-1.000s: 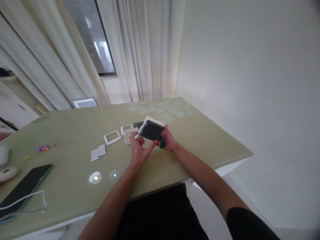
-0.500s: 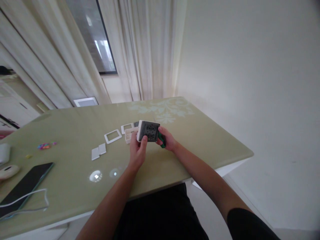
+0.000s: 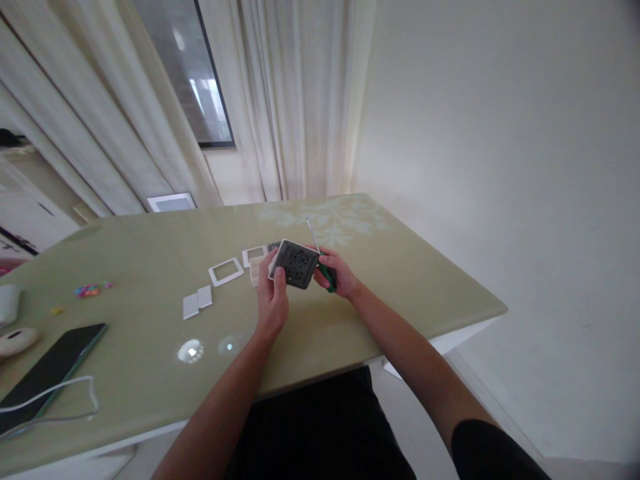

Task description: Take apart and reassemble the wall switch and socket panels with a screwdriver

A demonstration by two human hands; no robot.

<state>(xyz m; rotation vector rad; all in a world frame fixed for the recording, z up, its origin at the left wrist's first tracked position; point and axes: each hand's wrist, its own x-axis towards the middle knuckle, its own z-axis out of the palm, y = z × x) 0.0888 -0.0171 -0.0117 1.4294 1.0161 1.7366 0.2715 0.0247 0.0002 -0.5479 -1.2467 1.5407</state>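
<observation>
My left hand (image 3: 273,298) grips a wall socket (image 3: 296,263) by its left side, thumb across the dark back and fingers behind. The socket is tilted, its dark grey back towards me and a white rim along its upper left edge. At its right side my right hand (image 3: 340,272) is closed round the green handle of a screwdriver (image 3: 327,272), whose thin metal shaft points up and away. Behind my left hand stands a white box (image 3: 255,271), partly hidden. White frames (image 3: 227,272) and two small white plates (image 3: 191,306) lie to the left.
The green table (image 3: 400,293) meets the wall on the right. A black phone (image 3: 55,367) with a white cable (image 3: 60,385) over it lies at left, near a white rounded object (image 3: 19,342). Small colourful pieces (image 3: 89,291) lie farther back.
The socket has turned clockwise and its right end has dropped. My right hand has shifted slightly right, and the screwdriver's shaft now shows clearly, pointing up.
</observation>
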